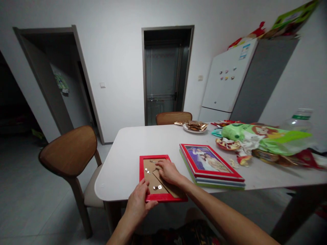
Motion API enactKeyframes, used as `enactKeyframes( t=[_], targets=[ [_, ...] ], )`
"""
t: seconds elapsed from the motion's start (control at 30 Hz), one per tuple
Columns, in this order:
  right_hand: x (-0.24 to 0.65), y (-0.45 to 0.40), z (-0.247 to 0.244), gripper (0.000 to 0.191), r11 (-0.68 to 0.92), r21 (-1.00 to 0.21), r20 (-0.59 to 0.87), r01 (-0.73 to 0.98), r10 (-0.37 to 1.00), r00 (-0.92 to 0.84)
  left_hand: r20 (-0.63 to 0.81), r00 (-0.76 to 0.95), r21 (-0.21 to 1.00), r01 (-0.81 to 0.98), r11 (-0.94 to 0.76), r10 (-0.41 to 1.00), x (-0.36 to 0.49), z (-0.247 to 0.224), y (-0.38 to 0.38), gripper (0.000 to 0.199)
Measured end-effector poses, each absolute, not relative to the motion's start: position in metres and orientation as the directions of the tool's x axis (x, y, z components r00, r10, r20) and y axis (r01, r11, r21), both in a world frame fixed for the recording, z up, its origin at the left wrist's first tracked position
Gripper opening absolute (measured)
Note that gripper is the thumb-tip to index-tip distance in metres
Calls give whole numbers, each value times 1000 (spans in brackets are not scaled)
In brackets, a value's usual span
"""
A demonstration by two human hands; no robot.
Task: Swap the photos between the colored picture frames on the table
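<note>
A red picture frame (pixel 141 170) lies face down at the table's front edge, its brown backing board (pixel 150 180) showing with small metal clips on it. My left hand (pixel 140 197) grips the frame's near left corner, thumb on the near edge and fingers on the left side. My right hand (pixel 167 172) rests over the backing's upper right part, fingers bent and touching it near a clip; whether they pinch anything is too small to tell. Right of it, a stack of frames (pixel 214 185) has a red one with a picture (pixel 205 158) on top.
On the white table (pixel 127 139) are a plate of wrapped items (pixel 195 128), a cut pomegranate (pixel 227 144), a green bag (pixel 270 136) and crumpled tissue. Brown chairs (pixel 68 149) stand at the left and far side. A fridge (pixel 227 78) stands behind at the right.
</note>
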State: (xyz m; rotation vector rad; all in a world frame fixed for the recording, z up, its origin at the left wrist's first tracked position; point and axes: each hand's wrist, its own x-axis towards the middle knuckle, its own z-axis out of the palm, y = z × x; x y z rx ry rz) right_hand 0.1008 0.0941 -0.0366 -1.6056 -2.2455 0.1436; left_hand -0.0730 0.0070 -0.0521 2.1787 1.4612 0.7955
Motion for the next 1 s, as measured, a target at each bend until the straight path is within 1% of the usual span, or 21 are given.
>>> enactKeyframes(
  t=[0.1, 0.17, 0.37, 0.5, 0.57, 0.63, 0.7, 0.77, 0.87, 0.93, 1.0],
  targets=[
    [126, 88, -35, 29, 335, -253, 149, 908, 941, -305, 244, 292, 605, 700, -380, 925, -74, -54, 8, 26],
    [134, 87, -36, 24, 347, -242, 128, 906, 937, -325, 243, 294, 596, 707, -381, 925, -74, -55, 8, 25],
    [129, 90, -42, 24, 297, -261, 242, 918, 941, -236, 241, 303, 570, 724, -387, 922, -73, -56, 8, 30],
    [127, 87, -41, 24, 316, -233, 275, 920, 929, -249, 234, 300, 564, 733, -380, 925, -73, -56, 8, 28],
    [124, 81, -40, 25, 340, -245, 302, 908, 917, -262, 232, 293, 566, 735, -374, 928, -72, -56, 9, 29],
    [120, 73, -40, 27, 358, -264, 316, 896, 910, -270, 232, 287, 567, 736, -369, 929, -70, -56, 10, 31],
    [114, 64, -41, 32, 346, -260, 293, 901, 918, -268, 242, 280, 572, 732, -370, 929, -68, -58, 12, 37],
    [110, 59, -43, 34, 326, -253, 266, 911, 929, -258, 262, 267, 583, 722, -373, 927, -66, -59, 12, 44],
    [107, 59, -43, 33, 315, -308, 263, 898, 935, -238, 279, 244, 613, 699, -368, 929, -65, -59, 11, 41],
    [108, 61, -37, 33, 300, -349, 263, 888, 941, -215, 277, 225, 658, 664, -355, 934, -64, -57, 10, 38],
    [109, 63, -27, 33, 285, -357, 276, 890, 942, -191, 280, 194, 728, 595, -340, 940, -63, -54, 11, 41]
  ],
)
